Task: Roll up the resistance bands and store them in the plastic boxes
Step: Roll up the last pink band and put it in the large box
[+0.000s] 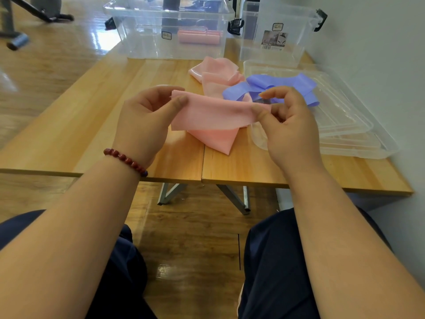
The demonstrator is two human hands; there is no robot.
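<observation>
Pinching one end of pink band (213,113) flat between left grip (142,125) and right grip (292,125), both clamped on its side edges, just above table (92,125). Trailing the rest back toward purple band (276,87), draped over clear lid (345,125). Likely starting the roll: keep edges square, turn first wrap tight, roll toward loose tail under even tension. Holding one pink roll (200,36) already in left plastic box (138,26); right plastic box (296,42) beside it.
</observation>
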